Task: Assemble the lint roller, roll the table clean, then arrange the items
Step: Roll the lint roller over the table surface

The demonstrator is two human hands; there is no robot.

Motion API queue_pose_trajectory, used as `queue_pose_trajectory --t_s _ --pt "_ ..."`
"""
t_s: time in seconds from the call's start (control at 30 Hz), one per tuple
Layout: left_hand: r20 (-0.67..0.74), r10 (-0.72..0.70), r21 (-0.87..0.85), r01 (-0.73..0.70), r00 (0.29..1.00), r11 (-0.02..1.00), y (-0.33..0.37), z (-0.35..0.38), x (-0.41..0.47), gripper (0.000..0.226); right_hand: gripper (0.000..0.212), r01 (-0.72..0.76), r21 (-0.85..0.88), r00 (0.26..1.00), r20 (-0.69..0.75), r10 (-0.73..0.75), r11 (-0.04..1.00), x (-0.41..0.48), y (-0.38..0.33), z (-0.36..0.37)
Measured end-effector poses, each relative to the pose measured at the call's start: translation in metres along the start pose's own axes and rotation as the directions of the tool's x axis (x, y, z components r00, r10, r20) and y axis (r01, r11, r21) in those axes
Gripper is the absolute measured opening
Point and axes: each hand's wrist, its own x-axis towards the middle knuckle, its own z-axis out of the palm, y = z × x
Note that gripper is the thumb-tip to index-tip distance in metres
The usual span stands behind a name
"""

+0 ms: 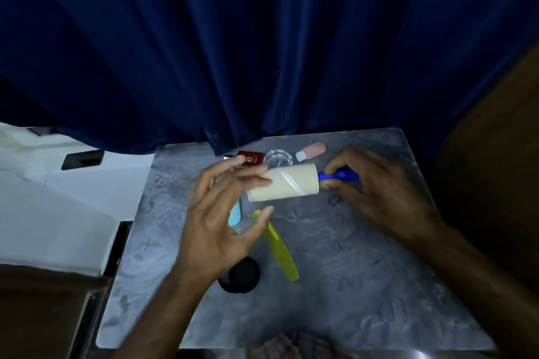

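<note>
Fingers of the left hand spread wide, tips just touching the near end of the roll; right hand pinches the blue handle. Roller held above the grey table, roll on the handle, whether fully seated unclear. Risk: roll slides off if not pushed home. Clutter below, red bottle, glass dish, yellow comb, black lid, could block rolling or get knocked.

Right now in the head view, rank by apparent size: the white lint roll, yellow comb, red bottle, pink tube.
1. yellow comb, longest
2. white lint roll, bulkier, so close
3-4. red bottle and pink tube: similar, bottle partly hidden, unranked.
</note>
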Motion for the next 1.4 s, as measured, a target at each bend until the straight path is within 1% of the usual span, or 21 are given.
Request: queue_pose_trajectory --t_s 0.07,0.13,0.17,0.2,0.23,0.27,0.3,0.33,0.4,0.43,0.47,0.53,0.57,0.67,0.73,0.8,0.9,1.0,1.17,1.23,1.4 --pt "0.008 0.086 0.089 -0.087 0.996 0.992 -0.001 0.009 -0.006 0.021 0.012 -0.023 0.033 1.0 0.009 0.023 0.999 0.002 0.016 0.007" --pt "0.018 0.084 0.079 -0.086 0.996 0.993 -0.003 0.025 -0.017 0.009 0.013 -0.095 0.082 0.995 0.01 0.094 0.992 0.003 0.035 0.018" --pt "0.022 0.029 0.028 -0.03 0.999 0.999 -0.004 0.035 -0.024 0.005 0.013 -0.153 0.125 0.988 0.002 0.153 0.98 0.001 0.046 0.025" --pt "0.031 -0.085 -0.061 0.087 0.996 0.994 -0.006 0.046 -0.031 0.005 0.014 -0.209 0.162 0.977 -0.012 0.214 0.964 0.0 0.057 0.033" --pt "0.055 -0.245 -0.16 0.251 0.968 0.955 -0.01 0.057 -0.036 0.008 0.015 -0.26 0.189 0.963 -0.024 0.269 0.947 -0.003 0.068 0.043" --pt "0.097 -0.412 -0.234 0.423 0.906 0.876 -0.013 0.07 -0.039 0.011 0.017 -0.312 0.223 0.945 -0.026 0.326 0.924 -0.007 0.078 0.054" --pt "0.145 -0.54 -0.261 0.558 0.829 0.788 -0.019 0.083 -0.043 0.01 0.02 -0.372 0.272 0.92 -0.02 0.391 0.888 -0.013 0.086 0.068" --pt "0.197 -0.617 -0.261 0.647 0.762 0.716 -0.027 0.098 -0.048 0.01 0.024 -0.43 0.327 0.889 -0.012 0.459 0.842 -0.018 0.094 0.084" --pt "0.333 -0.678 -0.234 0.753 0.656 0.615 -0.044 0.127 -0.054 0.019 0.029 -0.529 0.389 0.819 -0.001 0.574 0.755 -0.031 0.105 0.118" --pt "0.393 -0.683 -0.186 0.781 0.616 0.597 -0.053 0.141 -0.054 0.028 0.029 -0.576 0.393 0.782 0.008 0.624 0.717 -0.038 0.11 0.135" --pt "0.424 -0.67 -0.112 0.77 0.609 0.628 -0.062 0.155 -0.054 0.039 0.029 -0.619 0.385 0.746 0.016 0.666 0.685 -0.043 0.114 0.152" --pt "0.464 -0.611 0.069 0.662 0.641 0.746 -0.079 0.184 -0.051 0.065 0.028 -0.676 0.348 0.694 0.007 0.72 0.649 -0.049 0.121 0.182" --pt "0.476 -0.597 0.136 0.617 0.646 0.775 -0.09 0.198 -0.049 0.075 0.027 -0.697 0.327 0.674 -0.004 0.739 0.638 -0.05 0.123 0.195" --pt "0.492 -0.575 0.294 0.496 0.654 0.817 -0.12 0.235 -0.046 0.088 0.026 -0.762 0.304 0.601 0.0 0.799 0.572 -0.049 0.125 0.229" --pt "0.516 -0.585 0.377 0.448 0.626 0.811 -0.135 0.254 -0.05 0.088 0.024 -0.777 0.313 0.575 -0.001 0.818 0.546 -0.047 0.124 0.243" --pt "0.529 -0.579 0.412 0.409 0.62 0.814 -0.14 0.266 -0.056 0.085 0.024 -0.775 0.296 0.577 -0.03 0.816 0.558 -0.046 0.122 0.251" --pt "0.517 -0.537 0.39 0.375 0.666 0.841 -0.141 0.277 -0.064 0.08 0.025 -0.782 0.22 0.586 -0.058 0.808 0.583 -0.046 0.12 0.253" --pt "0.514 -0.492 0.396 0.314 0.703 0.863 -0.144 0.285 -0.068 0.078 0.024 -0.785 0.132 0.605 -0.045 0.795 0.605 -0.05 0.12 0.251" --pt "0.52 -0.424 0.418 0.211 0.742 0.884 -0.153 0.294 -0.072 0.078 0.025 -0.793 -0.003 0.608 -0.033 0.793 0.609 -0.051 0.123 0.249" --pt "0.52 -0.416 0.43 0.192 0.746 0.882 -0.154 0.296 -0.071 0.078 0.024 -0.792 -0.032 0.611 -0.034 0.791 0.61 -0.05 0.125 0.249" --pt "0.525 -0.433 0.448 0.194 0.732 0.872 -0.149 0.303 -0.069 0.078 0.026 -0.777 -0.125 0.626 -0.046 0.779 0.617 -0.051 0.131 0.246"
